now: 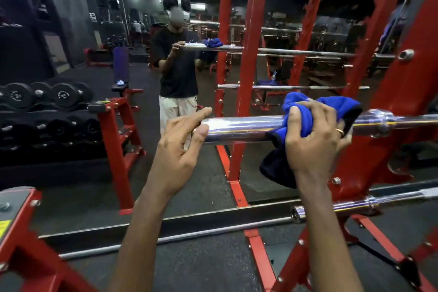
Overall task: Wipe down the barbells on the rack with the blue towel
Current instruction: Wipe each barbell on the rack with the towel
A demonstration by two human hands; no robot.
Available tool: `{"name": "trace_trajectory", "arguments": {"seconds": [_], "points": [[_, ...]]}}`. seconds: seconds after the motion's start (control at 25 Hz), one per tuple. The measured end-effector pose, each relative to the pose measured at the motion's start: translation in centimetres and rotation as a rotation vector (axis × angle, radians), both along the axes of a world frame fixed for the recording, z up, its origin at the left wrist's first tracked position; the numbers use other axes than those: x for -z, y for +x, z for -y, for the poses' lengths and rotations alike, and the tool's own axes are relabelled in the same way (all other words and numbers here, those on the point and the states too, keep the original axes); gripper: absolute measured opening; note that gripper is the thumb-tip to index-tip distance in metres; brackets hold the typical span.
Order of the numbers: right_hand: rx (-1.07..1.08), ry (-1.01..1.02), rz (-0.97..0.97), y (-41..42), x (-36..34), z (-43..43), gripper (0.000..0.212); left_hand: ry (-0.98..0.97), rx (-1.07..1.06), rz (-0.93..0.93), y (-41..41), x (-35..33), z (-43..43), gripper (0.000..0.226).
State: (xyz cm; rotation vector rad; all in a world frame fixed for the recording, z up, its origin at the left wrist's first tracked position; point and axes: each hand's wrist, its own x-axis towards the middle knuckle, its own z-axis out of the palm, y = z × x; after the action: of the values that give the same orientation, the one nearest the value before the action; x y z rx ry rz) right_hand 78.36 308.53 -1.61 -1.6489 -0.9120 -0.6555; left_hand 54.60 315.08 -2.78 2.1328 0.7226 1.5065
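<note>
My right grip (312,144) is closed round the blue towel (331,106), bunching it over the upper barbell (244,127) where the thick chrome sleeve meets its collar, toward the right of the scene. The towel wraps the bar, and its loose end hangs below in shadow. A ring (339,131) shows on one finger. My left grip (179,149) is open at the sleeve's free left end, holding nothing: the fingers stretch out over the top and the thumb touches the near side of the chrome. The upper barbell lies level across the red rack (391,83). A second barbell (355,204) rests lower on the same rack, near and right, apart from both grips. A mirror (71,66) on the far side shows me at the bar, with dumbbells (19,96) at the left.
</note>
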Motion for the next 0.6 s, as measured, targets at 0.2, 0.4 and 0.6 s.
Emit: {"name": "trace_trajectory", "arguments": {"seconds": [0.2,0.4,0.6], "points": [[-0.047,-0.061,0.154,-8.6,0.0,-1.7,0.032,-0.058,0.067,0.083,-1.8,1.0,0.4,0.034],[-0.241,0.009,0.375,-12.7,4.3,-2.5,0.037,-0.186,0.261,0.248,-2.4,1.2,0.5,0.04],[-0.258,0.146,0.336,-8.0,9.1,-1.9,0.046,-0.121,0.227,0.113,-1.8,0.9,1.0,0.041]]}}
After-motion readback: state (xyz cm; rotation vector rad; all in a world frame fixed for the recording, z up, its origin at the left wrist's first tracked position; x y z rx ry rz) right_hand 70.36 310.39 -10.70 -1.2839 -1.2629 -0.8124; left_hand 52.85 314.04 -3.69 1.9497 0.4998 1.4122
